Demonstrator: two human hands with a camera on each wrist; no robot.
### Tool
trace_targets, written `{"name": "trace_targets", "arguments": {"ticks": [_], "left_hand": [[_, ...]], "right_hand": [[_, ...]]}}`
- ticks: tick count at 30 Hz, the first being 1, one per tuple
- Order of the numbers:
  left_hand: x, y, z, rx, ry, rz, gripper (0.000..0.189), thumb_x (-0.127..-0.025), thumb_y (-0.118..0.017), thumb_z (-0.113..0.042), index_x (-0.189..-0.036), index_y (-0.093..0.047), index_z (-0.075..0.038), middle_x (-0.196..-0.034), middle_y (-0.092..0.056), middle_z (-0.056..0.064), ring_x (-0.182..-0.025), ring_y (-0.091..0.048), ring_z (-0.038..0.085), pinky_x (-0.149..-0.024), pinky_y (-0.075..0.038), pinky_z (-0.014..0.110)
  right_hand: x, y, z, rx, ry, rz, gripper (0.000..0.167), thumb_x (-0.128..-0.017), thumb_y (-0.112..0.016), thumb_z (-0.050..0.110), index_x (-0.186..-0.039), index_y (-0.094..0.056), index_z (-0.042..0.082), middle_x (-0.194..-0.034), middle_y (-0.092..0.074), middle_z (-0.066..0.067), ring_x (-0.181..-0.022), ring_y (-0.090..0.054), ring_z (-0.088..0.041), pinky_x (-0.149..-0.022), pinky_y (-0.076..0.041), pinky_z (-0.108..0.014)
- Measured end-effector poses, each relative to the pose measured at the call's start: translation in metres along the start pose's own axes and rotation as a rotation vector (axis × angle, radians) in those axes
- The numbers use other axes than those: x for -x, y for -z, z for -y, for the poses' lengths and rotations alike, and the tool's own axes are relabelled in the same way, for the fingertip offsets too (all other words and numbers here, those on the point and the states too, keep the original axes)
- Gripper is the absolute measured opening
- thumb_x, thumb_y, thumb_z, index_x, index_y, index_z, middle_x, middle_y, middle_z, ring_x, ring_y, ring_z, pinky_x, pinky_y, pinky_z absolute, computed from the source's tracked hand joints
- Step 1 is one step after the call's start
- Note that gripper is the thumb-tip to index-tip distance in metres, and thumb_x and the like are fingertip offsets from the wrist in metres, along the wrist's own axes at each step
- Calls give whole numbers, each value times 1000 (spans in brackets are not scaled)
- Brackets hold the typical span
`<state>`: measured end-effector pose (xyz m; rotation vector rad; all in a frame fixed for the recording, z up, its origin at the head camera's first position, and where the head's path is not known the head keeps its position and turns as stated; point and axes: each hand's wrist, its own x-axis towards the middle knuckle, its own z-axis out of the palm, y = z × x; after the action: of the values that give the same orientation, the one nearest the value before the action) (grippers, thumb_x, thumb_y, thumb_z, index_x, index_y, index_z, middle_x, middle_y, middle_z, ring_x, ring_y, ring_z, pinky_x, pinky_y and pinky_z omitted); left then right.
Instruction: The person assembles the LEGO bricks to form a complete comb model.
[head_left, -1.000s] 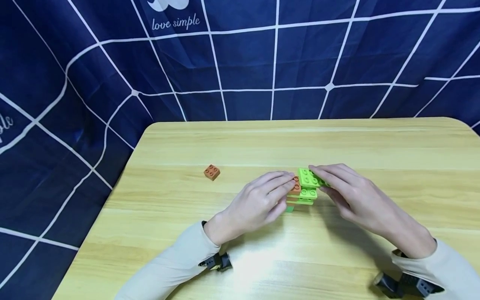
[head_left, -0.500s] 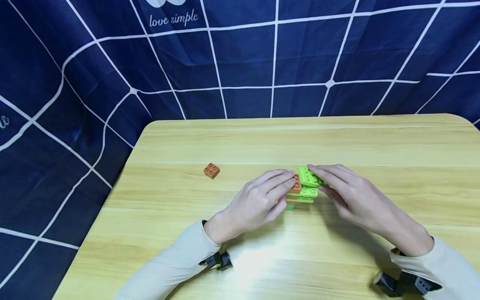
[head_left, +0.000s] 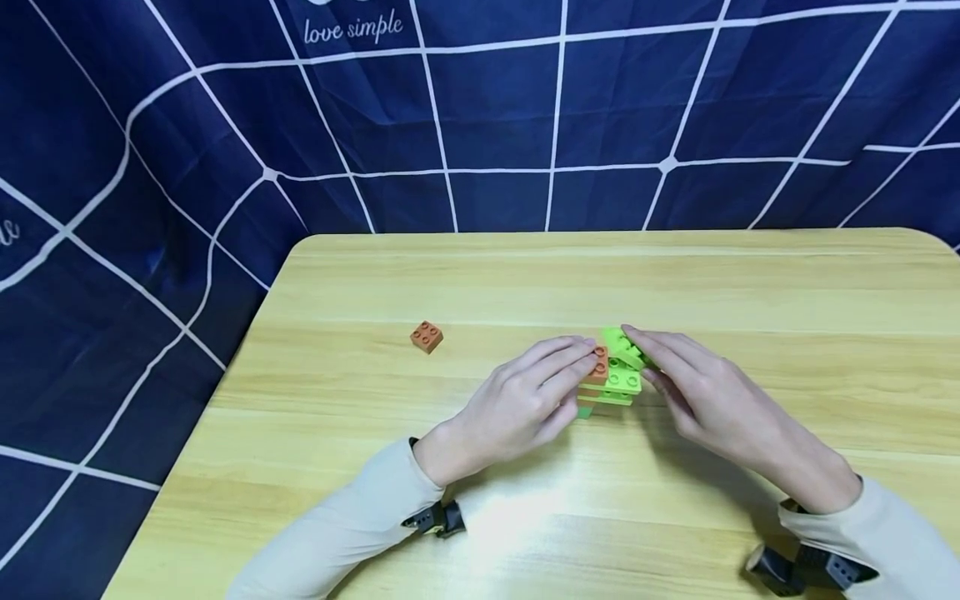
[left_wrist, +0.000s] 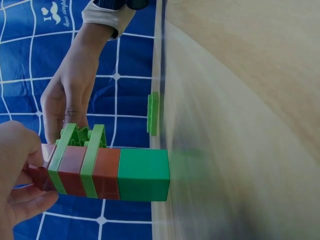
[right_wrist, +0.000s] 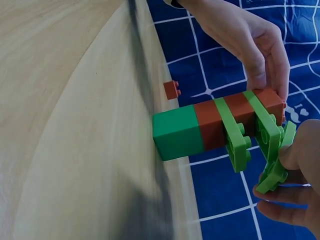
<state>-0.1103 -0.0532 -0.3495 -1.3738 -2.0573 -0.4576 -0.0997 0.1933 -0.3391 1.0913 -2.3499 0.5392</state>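
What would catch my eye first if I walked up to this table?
Most likely the small brick tower near the middle of the wooden table, with a dark green block at the bottom and orange-brown bricks and lime plates above. The left hand steadies its top orange brick, while the right hand pinches a tilted lime plate at the top. A lone orange brick lies apart, to the left.

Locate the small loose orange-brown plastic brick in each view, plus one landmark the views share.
Head: the small loose orange-brown plastic brick lies left of centre on the wooden table, apart from both hands.
Left wrist: not in it.
Right wrist: same brick upper centre, at the table's edge against the blue cloth.
Shared landmark: the stacked green and brown block tower.
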Motion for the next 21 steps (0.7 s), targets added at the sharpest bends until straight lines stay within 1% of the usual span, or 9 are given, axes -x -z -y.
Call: {"name": "trace_targets", "arguments": {"ticks": [2, 6, 11, 17, 21], "left_hand": [[0, -1, 1, 3, -3, -2, 40, -84, -64, -9, -122, -61, 5, -127, -61, 19, -123, -54, 27, -115, -29, 26], [1, -1, 2, 5, -4, -5, 39, -84, -63, -9, -121, -61, 5, -127, -61, 18, -123, -54, 27, -115, -29, 26], [-1, -1, 2, 5, -2, -7, 39, -84, -63, -8, -121, -62, 5, -126, -61, 18, -122, -55, 27, -115, -29, 26], [-2, 1, 1, 1, 5, 5, 39, -85, -63, -9, -121, -61, 5, -127, -61, 18, -123, -55, 27, -115, -29, 26], [-2, 1, 0, -1, 0, 10, 40, -85, -63, -9, -122, -61, 5, -128, -60, 19, -123, -54, 27, -115, -28, 26]], "right_hand": [[0, 0, 0, -6, -2, -3, 55, -105, -28, 36, -134, -52, -4, -115, -63, -18, -102, -62, -32, -106, -27, -5], [-2, 0, -1, -27, 6, -11, 55, -105, -30, 36, -133, -53, -4, -116, -63, -18, -101, -61, -32, -106, -27, -4], [-3, 2, -1, -27, 7, -12, 54, -105, -30, 37, -132, -55, -4, -116, -63, -18, -102, -61, -31, -105, -27, -4], [-5, 5, -1, -28, 21, -29, 54, -104, -33, 37, -130, -56, -4, -116, -63, -18, -101, -61, -31, -106, -27, -5], [-4, 7, 0, -24, 20, -29, 54, -104, -33, 37, -130, -56, -4, -116, -63, -17, -101, -60, -30, -106, -27, -5]]}}
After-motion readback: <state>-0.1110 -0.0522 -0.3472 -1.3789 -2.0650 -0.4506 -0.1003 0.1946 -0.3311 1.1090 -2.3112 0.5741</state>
